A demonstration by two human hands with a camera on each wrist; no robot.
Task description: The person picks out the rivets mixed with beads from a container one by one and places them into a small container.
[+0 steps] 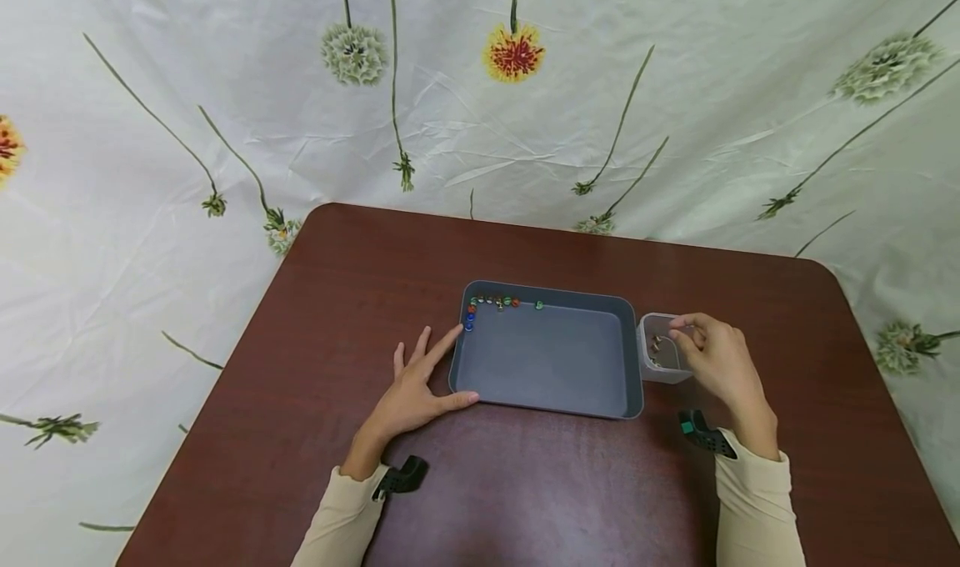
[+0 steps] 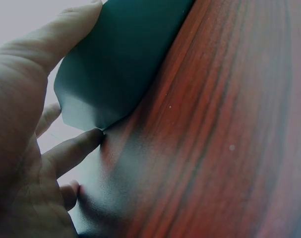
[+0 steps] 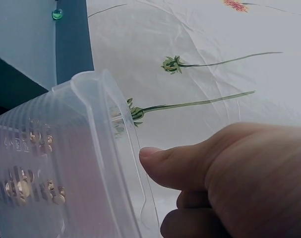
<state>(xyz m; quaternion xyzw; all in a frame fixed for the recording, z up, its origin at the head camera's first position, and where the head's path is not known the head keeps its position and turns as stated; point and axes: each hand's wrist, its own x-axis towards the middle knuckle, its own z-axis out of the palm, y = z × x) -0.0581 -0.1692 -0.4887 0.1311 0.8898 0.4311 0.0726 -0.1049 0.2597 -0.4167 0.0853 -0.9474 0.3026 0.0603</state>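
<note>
My left hand has its fingers spread at the left end of a shallow grey tray, thumb at the near rim and forefinger at the left side. In the left wrist view, fingertips touch the tray's dark outer wall. Small coloured marbles line the tray's far left corner; a green one sits apart along the far wall. My right hand hovers over a clear plastic container, thumb and forefinger bent towards each other with a gap. Several brownish marbles show through the container's wall.
The container stands right beside the tray's right end. Both are on a dark red-brown wooden table with rounded far corners. Behind it hangs a white cloth printed with flowers. Each wrist wears a black band.
</note>
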